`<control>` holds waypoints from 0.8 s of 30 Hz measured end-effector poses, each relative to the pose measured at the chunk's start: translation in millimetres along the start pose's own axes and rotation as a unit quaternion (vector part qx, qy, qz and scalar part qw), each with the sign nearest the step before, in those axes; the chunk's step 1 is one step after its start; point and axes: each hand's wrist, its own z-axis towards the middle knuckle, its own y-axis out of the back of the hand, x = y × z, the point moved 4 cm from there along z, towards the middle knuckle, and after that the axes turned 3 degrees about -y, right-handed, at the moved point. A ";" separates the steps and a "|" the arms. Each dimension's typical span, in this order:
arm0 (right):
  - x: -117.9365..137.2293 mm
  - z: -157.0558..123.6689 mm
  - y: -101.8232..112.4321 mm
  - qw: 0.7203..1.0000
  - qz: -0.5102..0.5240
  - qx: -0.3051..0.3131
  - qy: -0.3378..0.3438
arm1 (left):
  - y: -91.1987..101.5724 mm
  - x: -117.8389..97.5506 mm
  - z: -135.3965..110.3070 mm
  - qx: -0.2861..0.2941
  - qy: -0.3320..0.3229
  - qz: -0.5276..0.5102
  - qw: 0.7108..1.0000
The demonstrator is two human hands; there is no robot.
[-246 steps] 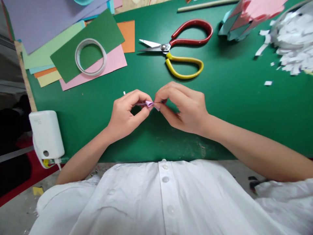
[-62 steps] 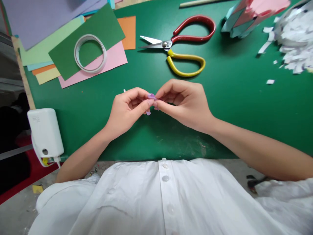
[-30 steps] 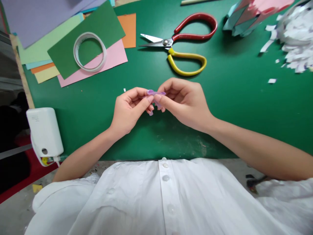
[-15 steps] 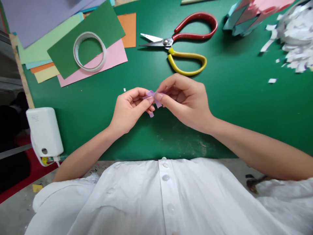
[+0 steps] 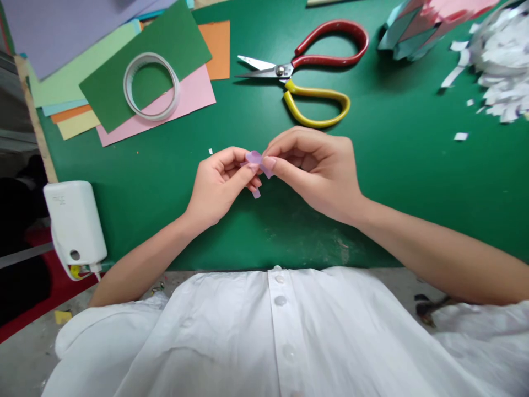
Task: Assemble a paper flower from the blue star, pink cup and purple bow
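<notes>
- A green mat [image 5: 392, 182] was spread over the work surface, and a strip of bare grey tabletop was left between it and the person's white shirt [image 5: 268, 336].
- Near the middle of the mat, a small piece of purple paper [image 5: 256, 159] was held between both hands, just above the mat. 1 short end hung below the fingertips.
- The left hand [image 5: 219, 184] was closed on the left side of the purple paper. Thumb and forefinger were pinched together and the other fingers were curled inward.
- The right hand [image 5: 318, 171] was closed on the right side of the same piece in a like pinch, its fingertips close against those of the left.
- Farther off, beyond the hands, 1 pair of scissors [image 5: 306, 71] with 1 red and 1 yellow handle was laid flat, its blades pointed left.
- At the far left, coloured sheets [image 5: 119, 49] were fanned out, and a roll of tape [image 5: 152, 85] was laid on the dark green and pink ones.
- At the near left edge of the mat, a white device [image 5: 74, 223] was seen.
- At the far right, a heap of white paper scraps [image 5: 500, 71] was piled, with a few loose bits scattered beside it.
- Just left of that heap, folded pink and teal paper [image 5: 413, 27] was stacked.
</notes>
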 end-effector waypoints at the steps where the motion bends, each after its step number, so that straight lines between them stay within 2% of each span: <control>1: 0.6 -0.4 0.6 1.000 -0.010 -0.004 0.007 | -0.1 -0.1 -0.3 0.001 -0.004 0.004 1.000; 8: 0.6 -2.5 3.5 0.998 -0.050 -0.030 0.021 | -1.2 0.4 0.2 0.004 -0.015 -0.009 1.000; 19: 0.4 -0.1 2.9 0.999 -0.008 -0.031 -0.007 | -1.1 -2.4 -0.4 -0.006 -0.023 0.023 0.999; 24: 2.1 0.8 4.1 0.999 -0.011 -0.019 0.029 | 0.0 -0.4 -1.3 -0.011 -0.030 0.016 0.999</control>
